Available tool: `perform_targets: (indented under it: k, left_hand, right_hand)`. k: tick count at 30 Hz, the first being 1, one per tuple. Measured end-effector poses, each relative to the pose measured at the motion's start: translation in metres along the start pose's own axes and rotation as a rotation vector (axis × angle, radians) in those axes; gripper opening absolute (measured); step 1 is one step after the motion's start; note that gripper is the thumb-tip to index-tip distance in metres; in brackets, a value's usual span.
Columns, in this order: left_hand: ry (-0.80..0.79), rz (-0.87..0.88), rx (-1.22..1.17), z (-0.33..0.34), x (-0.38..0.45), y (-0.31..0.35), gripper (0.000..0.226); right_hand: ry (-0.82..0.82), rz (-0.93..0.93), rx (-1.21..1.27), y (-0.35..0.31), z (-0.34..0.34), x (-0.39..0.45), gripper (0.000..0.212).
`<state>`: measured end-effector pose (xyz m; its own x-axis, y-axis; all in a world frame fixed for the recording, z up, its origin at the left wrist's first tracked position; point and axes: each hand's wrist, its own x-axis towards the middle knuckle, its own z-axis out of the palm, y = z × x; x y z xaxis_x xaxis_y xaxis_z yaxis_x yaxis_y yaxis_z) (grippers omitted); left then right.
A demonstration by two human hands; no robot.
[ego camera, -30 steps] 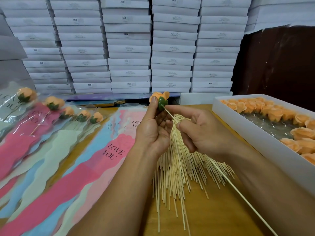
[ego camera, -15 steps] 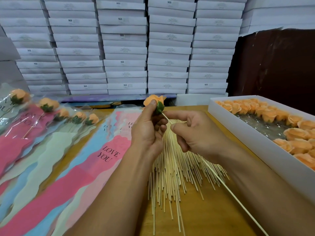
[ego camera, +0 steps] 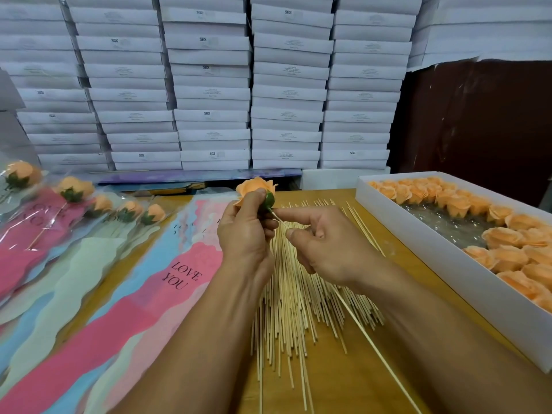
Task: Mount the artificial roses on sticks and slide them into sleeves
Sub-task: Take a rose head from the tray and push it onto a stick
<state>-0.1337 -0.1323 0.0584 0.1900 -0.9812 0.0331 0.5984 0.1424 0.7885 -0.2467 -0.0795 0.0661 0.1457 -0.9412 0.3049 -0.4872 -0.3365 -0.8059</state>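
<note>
My left hand (ego camera: 245, 234) grips an orange artificial rose (ego camera: 254, 188) by its green base, held up over the table. Thumb and forefinger of my right hand (ego camera: 325, 246) pinch a thin wooden stick (ego camera: 376, 354), whose tip meets the green base; the rest of it runs down to the lower right. A pile of loose sticks (ego camera: 292, 309) lies under both hands. Flat pink, blue and pale green sleeves (ego camera: 167, 282) printed "LOVE YOU" are spread to the left. Several sleeved roses (ego camera: 74, 189) lie at the far left.
A long white box (ego camera: 448, 264) holding several orange roses stands along the right of the wooden table (ego camera: 343, 383). Stacks of white boxes (ego camera: 209, 85) form a wall behind the table. A dark panel (ego camera: 478, 124) is at the back right.
My left hand has turned the rose so its petals face more toward me. Both hands stay together, with the stick still at the rose's base. The camera has shifted slightly.
</note>
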Motion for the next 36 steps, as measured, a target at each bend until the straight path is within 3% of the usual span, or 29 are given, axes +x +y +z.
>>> perform_targets:
  k: [4, 7, 11, 14, 17, 20, 25, 27, 30, 34, 36]
  left_hand:
    - [0.01, 0.035, 0.082, -0.003, 0.003, -0.005, 0.011]
    - [-0.011, 0.022, 0.103, -0.005, 0.002, -0.011, 0.017]
    - [-0.079, -0.01, 0.153, -0.003, -0.002, -0.018, 0.046]
    - [-0.111, 0.112, 0.527, -0.004, -0.008, -0.025, 0.05]
    - [-0.131, 0.232, 1.009, 0.001, -0.005, -0.025, 0.026]
    - [-0.214, 0.196, 1.555, 0.013, 0.007, -0.023, 0.007]
    - [-0.297, 0.129, 2.144, -0.003, 0.043, -0.003, 0.034]
    - [-0.285, 0.016, 2.241, -0.02, 0.059, 0.014, 0.027]
    - [-0.365, -0.368, 2.191, -0.044, 0.066, 0.033, 0.009]
    - [-0.623, -0.34, 2.368, -0.053, 0.069, 0.054, 0.021]
    - [-0.67, -0.348, 2.374, -0.056, 0.066, 0.065, 0.031]
  right_hand:
    - [-0.043, 0.034, 0.028, 0.006, -0.001, 0.002, 0.042]
    - [-0.096, 0.079, 0.142, 0.008, -0.006, 0.003, 0.025]
    - [-0.047, 0.205, 0.353, 0.012, -0.016, 0.006, 0.014]
    - [-0.004, 0.245, 0.434, 0.013, -0.018, 0.007, 0.015]
    - [0.073, 0.252, 0.478, 0.017, -0.018, 0.011, 0.015]
    - [0.138, 0.256, 0.464, 0.023, -0.018, 0.014, 0.014]
    - [0.165, 0.271, 0.434, 0.03, -0.019, 0.018, 0.014]
    - [0.157, 0.278, 0.413, 0.032, -0.019, 0.018, 0.013]
    - [0.141, 0.272, 0.39, 0.033, -0.02, 0.016, 0.013]
    - [0.143, 0.278, 0.372, 0.034, -0.02, 0.016, 0.013]
    - [0.137, 0.28, 0.363, 0.034, -0.02, 0.016, 0.013]
